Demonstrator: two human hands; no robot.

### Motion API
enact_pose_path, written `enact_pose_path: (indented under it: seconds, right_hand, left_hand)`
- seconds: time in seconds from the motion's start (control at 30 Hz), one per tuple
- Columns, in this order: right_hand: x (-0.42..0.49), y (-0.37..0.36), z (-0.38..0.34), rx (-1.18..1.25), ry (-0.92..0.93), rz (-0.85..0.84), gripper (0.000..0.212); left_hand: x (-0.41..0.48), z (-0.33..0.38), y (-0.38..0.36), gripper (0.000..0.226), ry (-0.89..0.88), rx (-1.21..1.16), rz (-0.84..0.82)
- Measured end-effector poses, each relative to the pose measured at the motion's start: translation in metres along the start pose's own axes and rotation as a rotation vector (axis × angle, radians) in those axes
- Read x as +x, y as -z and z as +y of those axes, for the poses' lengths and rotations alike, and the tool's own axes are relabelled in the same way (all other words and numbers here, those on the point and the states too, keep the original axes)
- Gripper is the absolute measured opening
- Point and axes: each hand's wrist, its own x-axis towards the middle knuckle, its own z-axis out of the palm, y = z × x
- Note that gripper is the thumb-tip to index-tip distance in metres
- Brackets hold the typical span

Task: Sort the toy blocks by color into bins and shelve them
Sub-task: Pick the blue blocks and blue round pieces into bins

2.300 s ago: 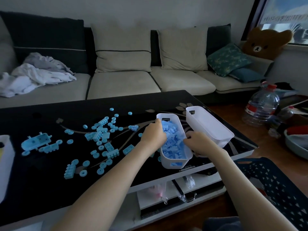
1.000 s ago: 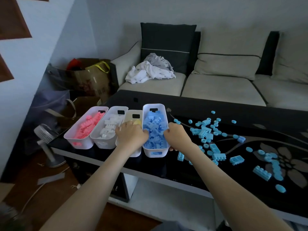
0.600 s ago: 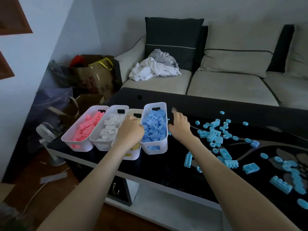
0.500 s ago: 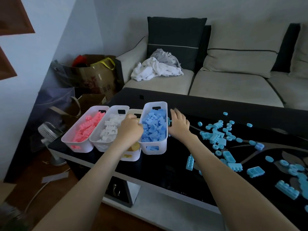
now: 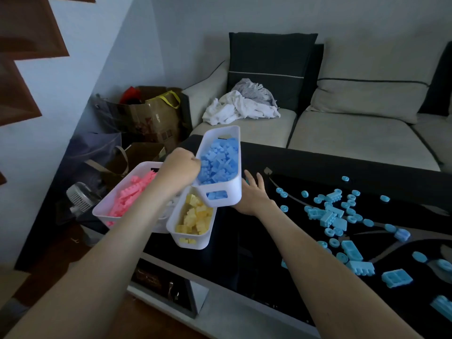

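Blue-block bin (image 5: 236, 189) aloft above yellow-block bin (image 5: 203, 242) — left hand (image 5: 179, 167) tight on its rim, right hand (image 5: 254, 199) loose, fingers straight

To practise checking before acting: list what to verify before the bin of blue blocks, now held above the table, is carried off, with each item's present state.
1. Grip of the left hand on the blue bin rim: ok.
2. Support from the right hand: cannot tell; it lies open by the bin's lower corner.
3. Bin level: not ok, tilted.
4. Clear of the yellow bin below: cannot tell.
5. All blue collected: not ok; loose blue blocks lie on the table.
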Motion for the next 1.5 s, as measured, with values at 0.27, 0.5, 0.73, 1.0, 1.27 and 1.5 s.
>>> enact_pose_path:
  seconds: [0.27,0.5,0.73,1.0,1.27,1.5]
  right_hand:
    - [-0.045,0.006,0.03,-0.103,-0.084,0.044,0.032]
    - [-0.095,0.006,0.062,-0.08,-0.201,0.043,0.032]
    - [-0.094,0.01,0.062,0.017,-0.133,0.109,0.044]
    - [-0.033,0.006,0.024,0.203,-0.024,0.033,0.058]
    - [0.025,-0.002,0.006,0.053,-0.014,-0.164,0.057]
    - [-0.013,-0.004,0.024,-0.054,-0.048,-0.086,0.043]
  left_hand:
    - [-0.01,0.008,-0.006,0.025,0.138,0.006,-0.046]
    - [-0.016,0.04,-0.029,0.024,0.176,0.06,-0.149]
    - [-0.008,0.038,-0.01,0.03,0.093,0.212,-0.151]
    - [0.007,0.007,0.023,0.024,0.099,0.194,0.042]
    - [-0.002,-0.001,0.011,0.023,0.29,-0.022,-0.092]
    - [-0.012,0.032,0.005,0.022,0.33,-0.084,-0.221]
